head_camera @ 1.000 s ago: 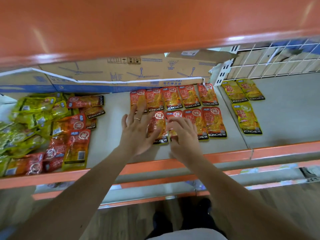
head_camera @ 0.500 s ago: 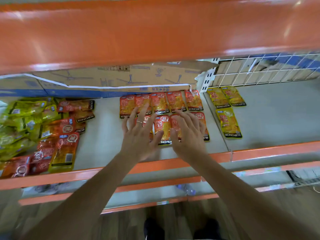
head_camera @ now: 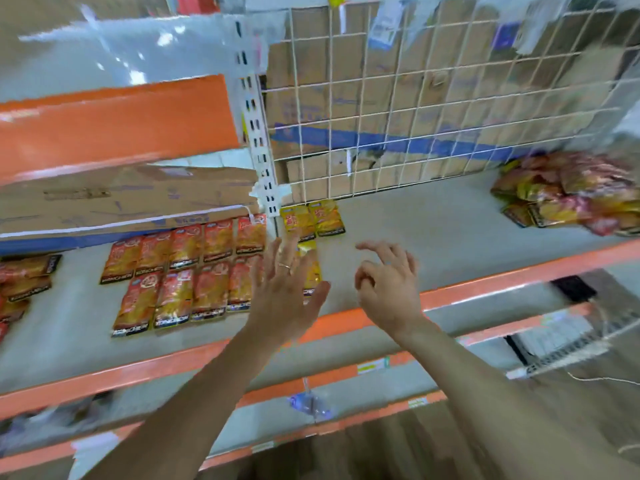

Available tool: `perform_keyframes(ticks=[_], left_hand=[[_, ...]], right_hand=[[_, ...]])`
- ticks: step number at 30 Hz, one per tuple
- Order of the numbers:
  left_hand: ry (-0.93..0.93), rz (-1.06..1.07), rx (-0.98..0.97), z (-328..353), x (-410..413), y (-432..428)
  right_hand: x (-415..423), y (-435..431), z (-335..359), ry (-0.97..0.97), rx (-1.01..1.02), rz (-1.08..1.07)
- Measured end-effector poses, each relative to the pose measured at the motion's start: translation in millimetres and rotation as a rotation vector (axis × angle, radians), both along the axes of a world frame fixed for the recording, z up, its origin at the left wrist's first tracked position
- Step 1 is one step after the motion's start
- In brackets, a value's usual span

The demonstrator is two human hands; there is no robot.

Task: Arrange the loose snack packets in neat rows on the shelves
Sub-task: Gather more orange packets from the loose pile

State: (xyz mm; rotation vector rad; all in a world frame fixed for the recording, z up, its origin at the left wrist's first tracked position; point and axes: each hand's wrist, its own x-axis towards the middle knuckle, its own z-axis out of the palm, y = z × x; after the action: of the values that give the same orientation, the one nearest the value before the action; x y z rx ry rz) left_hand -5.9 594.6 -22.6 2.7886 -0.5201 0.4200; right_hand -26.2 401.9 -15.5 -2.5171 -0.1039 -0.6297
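Red packets (head_camera: 180, 271): glossy plastic film, bright glare spots, along the shelf's back edge.
Yellow packets (head_camera: 311, 220): the same shiny film, slightly crinkled.
Shelf board (head_camera: 433, 237): smooth, matt pale grey, looks painted.
Front rail (head_camera: 519, 275): orange, smooth, with a soft sheen.
Wire grid (head_camera: 415, 98): thin metal wire, coated white.
Boxes (head_camera: 121, 199): matt brown cardboard with a blue printed band.
Ring (head_camera: 284, 266): polished metal on my left hand (head_camera: 284, 299).
Floor (head_camera: 346, 459): wood-grain, dull finish.

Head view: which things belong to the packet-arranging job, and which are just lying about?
Job: red packets in two rows, yellow packets, loose pile at right, loose packets at far left, shelf, left hand, right hand, both empty.
Lying about: cardboard boxes, wire grid.
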Motion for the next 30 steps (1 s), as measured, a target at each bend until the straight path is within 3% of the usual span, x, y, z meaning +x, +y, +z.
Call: perform_keyframes(ticks=[11,22,30], left_hand=[[0.140,-0.203,-0.003,-7.9,-7.9,-207.6],[0.106,-0.376,-0.001,-4.6,49.2,-328.9],[0.136,-0.454,0.025,11.9,97.2,-372.2]], right_hand=[[-33.6,-198.7,-8.0,-0.099,-0.024,-0.283],[-22.9,-303.8,-2.0,0.073,-0.048,-0.464],[22.0,-338.6,9.1,0.202,-0.118,-0.447]])
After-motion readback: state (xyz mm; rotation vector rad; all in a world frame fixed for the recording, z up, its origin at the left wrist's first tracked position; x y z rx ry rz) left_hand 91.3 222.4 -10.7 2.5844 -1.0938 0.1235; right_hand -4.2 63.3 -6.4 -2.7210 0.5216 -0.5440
